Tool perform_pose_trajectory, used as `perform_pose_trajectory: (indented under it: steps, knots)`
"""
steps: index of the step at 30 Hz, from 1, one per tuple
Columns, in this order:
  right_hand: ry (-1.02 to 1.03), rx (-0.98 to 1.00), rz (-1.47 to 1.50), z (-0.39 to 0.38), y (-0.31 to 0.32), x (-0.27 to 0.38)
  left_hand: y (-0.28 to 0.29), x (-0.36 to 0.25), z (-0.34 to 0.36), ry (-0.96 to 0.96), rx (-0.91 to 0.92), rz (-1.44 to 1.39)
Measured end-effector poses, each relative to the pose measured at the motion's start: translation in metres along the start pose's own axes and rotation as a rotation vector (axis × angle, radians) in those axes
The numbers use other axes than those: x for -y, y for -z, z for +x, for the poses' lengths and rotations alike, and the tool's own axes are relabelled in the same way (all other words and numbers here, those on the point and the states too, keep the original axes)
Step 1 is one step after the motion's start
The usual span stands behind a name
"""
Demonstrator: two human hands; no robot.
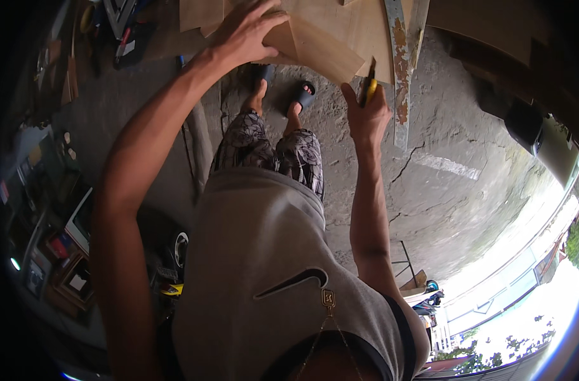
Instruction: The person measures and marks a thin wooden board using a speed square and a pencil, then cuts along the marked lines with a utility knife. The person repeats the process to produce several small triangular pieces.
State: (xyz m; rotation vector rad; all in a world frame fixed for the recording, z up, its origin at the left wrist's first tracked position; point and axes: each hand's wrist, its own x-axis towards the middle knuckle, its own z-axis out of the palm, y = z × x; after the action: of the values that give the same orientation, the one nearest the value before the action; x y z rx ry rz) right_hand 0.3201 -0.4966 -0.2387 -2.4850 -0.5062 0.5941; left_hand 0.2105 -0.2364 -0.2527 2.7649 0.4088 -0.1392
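Note:
My left hand point(248, 33) grips a thin, light-brown plywood piece point(324, 49) at its left end, thumb on the near side and fingers over the top. The piece slants down to the right above a larger plywood sheet point(353, 25). In my right hand point(369, 120) is a yellow-and-black utility knife point(371, 90), its dark tip pointing away from me. The knife is close to the right end of the plywood piece; whether they touch I cannot tell. Just right of the knife lies a long, worn metal straightedge point(400, 76) with flaking brown patches.
Tools, including a grey metal square point(118, 19) and a dark red-handled tool point(126, 39), lie at the far left. My sandalled feet point(302, 95) stand on cracked concrete point(442, 127) below the work surface. Dark boards point(486, 38) are at the far right.

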Motion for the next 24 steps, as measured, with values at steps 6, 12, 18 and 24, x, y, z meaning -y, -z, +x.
perform_pose_trajectory:
  steps: [6,12,18,24]
  knots:
    - [0.041,-0.203,-0.094,0.010,0.013,-0.049,0.008,0.031,0.015,-0.131,-0.016,-0.109]
    - [0.094,-0.278,-0.156,0.017,0.026,-0.053,0.068,0.058,0.036,0.178,0.037,-0.242]
    - [-0.005,0.006,0.176,0.017,-0.004,0.007,0.010,0.061,0.037,-0.143,-0.664,-0.058]
    - [0.283,0.178,0.186,0.047,-0.057,0.066,-0.064,0.032,0.031,0.211,-0.688,-0.306]
